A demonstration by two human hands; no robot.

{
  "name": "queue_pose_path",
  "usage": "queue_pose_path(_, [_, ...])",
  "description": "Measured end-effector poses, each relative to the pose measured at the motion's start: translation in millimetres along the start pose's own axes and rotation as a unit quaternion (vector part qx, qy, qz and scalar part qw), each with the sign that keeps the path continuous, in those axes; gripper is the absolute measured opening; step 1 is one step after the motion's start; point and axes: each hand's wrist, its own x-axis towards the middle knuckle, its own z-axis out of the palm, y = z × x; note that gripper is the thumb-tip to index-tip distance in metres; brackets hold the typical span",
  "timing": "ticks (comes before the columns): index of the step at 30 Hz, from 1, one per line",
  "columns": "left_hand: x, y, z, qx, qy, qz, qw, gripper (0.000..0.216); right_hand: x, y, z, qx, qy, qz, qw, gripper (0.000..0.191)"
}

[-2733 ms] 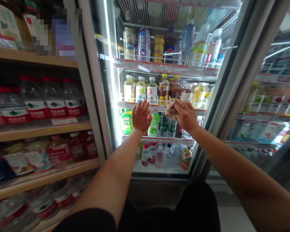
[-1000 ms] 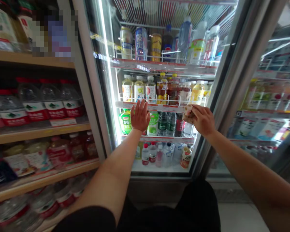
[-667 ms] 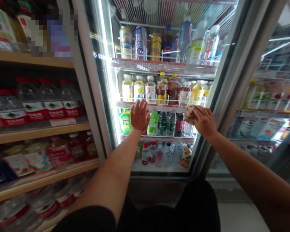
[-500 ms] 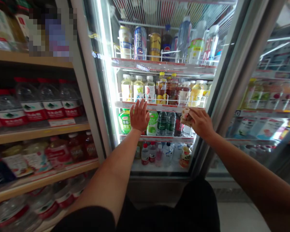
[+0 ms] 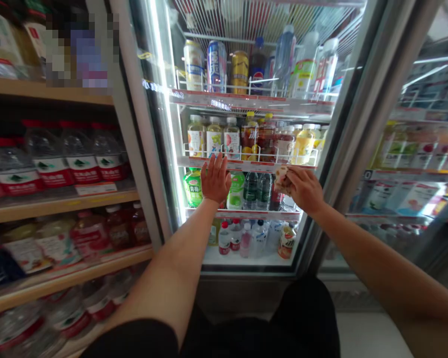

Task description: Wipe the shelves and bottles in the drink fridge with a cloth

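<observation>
In front of me is a lit drinks fridge with a glass door [image 5: 242, 271], reflections showing on the pane. My left hand [image 5: 215, 180] lies flat with fingers spread, seemingly against the glass, in front of the bottles of the third shelf. To its right, at about the same height, my right hand [image 5: 304, 188] is closed around a crumpled, pale patterned cloth [image 5: 282, 181] held up to the pane. The fingers cover part of the cloth. Behind the glass, green-labelled bottles [image 5: 236, 190] and dark green bottles [image 5: 250, 190] stand between my hands.
Wooden shelves [image 5: 59, 202] with several red-capped water bottles [image 5: 45, 156] run along the left side. A metal door frame [image 5: 362, 129] borders the right, and another drinks fridge [image 5: 399, 174] stands beyond it. My dark-clothed knee [image 5: 309, 313] is close below the door.
My right hand has shifted slightly left across the pane, carrying the cloth with it. My left hand has stayed in place.
</observation>
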Motion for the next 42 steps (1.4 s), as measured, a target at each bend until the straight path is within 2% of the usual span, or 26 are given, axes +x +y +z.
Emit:
queue_pose_path(6, [-0.1,-0.1,-0.9,-0.026,-0.028,-0.020,0.999,0.057,3.0,-4.0,1.2,0.013,-0.020,-0.013,1.000,0.033])
queue_pose_path(12, [-0.5,0.0,-0.3,0.005,0.000,-0.004,1.000,0.056,3.0,-6.9,3.3,0.013,-0.017,-0.007,1.000,0.037])
queue_pose_path(18, [-0.2,0.1,0.0,-0.014,-0.005,-0.011,1.000,0.055,4.6,-12.5,3.6,0.022,-0.040,-0.016,0.999,0.037])
queue_pose_path(33, [1.1,2.6,-4.0,-0.028,-0.024,-0.020,0.999,0.055,4.7,-15.7,7.0,0.030,-0.032,-0.019,0.999,0.034])
queue_pose_path(42, [-0.5,-0.5,-1.4,-0.005,0.002,-0.003,1.000,0.055,5.3,-18.2,6.1,0.022,-0.032,-0.026,0.999,0.033])
